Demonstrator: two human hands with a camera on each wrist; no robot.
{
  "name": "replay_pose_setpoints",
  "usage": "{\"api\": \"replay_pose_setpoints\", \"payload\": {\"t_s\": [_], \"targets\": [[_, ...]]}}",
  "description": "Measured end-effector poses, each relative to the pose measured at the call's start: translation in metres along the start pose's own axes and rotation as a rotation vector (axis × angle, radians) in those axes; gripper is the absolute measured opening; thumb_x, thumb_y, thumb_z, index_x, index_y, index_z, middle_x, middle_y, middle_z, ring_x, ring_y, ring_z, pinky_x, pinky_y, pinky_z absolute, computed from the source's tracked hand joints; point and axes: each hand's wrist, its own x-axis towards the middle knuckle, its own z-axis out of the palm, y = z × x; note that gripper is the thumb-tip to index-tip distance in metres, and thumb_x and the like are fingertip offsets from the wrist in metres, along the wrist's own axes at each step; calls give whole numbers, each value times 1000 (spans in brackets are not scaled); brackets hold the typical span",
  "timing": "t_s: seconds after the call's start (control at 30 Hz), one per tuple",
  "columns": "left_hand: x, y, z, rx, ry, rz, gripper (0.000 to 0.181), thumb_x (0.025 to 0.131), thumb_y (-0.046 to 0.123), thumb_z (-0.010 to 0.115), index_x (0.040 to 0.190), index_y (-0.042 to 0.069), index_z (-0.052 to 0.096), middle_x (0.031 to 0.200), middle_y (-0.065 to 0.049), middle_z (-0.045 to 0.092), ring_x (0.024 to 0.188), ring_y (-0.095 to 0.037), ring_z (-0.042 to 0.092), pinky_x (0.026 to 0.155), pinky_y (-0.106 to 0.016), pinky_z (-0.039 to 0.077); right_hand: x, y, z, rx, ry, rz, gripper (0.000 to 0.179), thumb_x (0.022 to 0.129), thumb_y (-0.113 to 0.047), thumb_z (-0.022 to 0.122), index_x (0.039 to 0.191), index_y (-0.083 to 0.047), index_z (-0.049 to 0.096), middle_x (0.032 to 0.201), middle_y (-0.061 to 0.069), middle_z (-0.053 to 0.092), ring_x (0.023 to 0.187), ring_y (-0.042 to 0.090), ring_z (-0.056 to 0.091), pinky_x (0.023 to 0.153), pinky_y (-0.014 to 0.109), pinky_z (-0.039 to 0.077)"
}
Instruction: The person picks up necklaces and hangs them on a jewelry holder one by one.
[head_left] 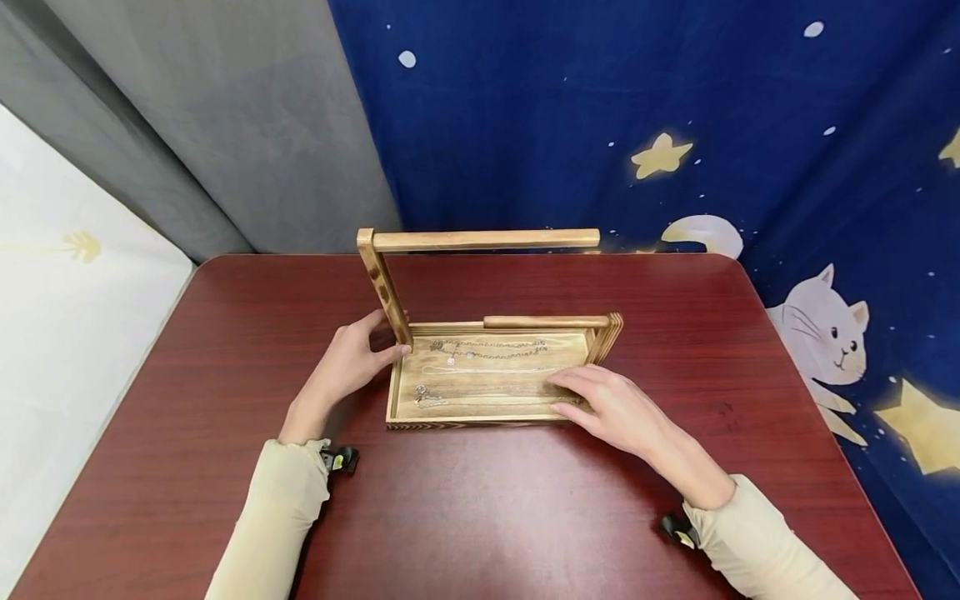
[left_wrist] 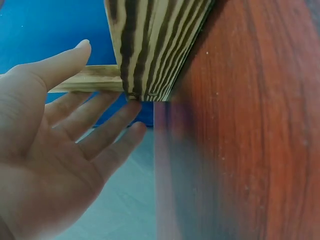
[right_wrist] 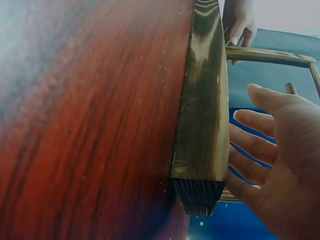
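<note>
A wooden jewelry stand (head_left: 480,422) has a tray base and bars on posts. Several thin necklaces (head_left: 495,353) lie in the tray. At its left end, my left hand (head_left: 348,362) is about the foot of the tall post (head_left: 384,287), thumb in front and fingers behind. The left wrist view shows this hand (left_wrist: 55,135) with fingers spread and nearly straight beside the tray's striped end (left_wrist: 155,45). My right hand (head_left: 611,408) reaches over the tray's front right corner, fingertips above the necklaces. In the right wrist view, its fingers (right_wrist: 252,145) extend past the rim.
A long bar (head_left: 487,241) runs right from the tall post's top; a shorter bar (head_left: 547,322) sits lower at the right. The stand rests on a dark red table (head_left: 480,508). A grey curtain (head_left: 247,100) and a blue curtain (head_left: 540,108) hang behind it.
</note>
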Motion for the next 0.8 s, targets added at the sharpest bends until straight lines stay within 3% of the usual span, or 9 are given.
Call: {"api": "replay_pose_setpoints", "payload": {"t_s": [0.2,0.37,0.8], "targets": [[2,1,-1,-35,-32,-13,55,89,22,76,138,9,55,125,-12,66,121,-29,59,100,-49,44,7,4,7,13,9,-29,32,89,-24,76,118,-13,72,115,-3,70,110,14,64,93,37,51],[4,-1,0,-44,-37,-16,52,89,19,76,135,7,55,118,-13,69,111,-28,64,92,-47,50,13,5,12,71,16,-50,35,84,-14,80,118,-9,72,115,0,71,108,17,66,93,36,51],[5,-6,4,-134,-42,-16,50,86,8,77,132,7,59,111,-14,69,103,-26,67,89,-43,53,25,2,17,224,-78,32,30,86,-13,79,115,-11,74,107,-1,73,90,11,68,79,32,56]]}}
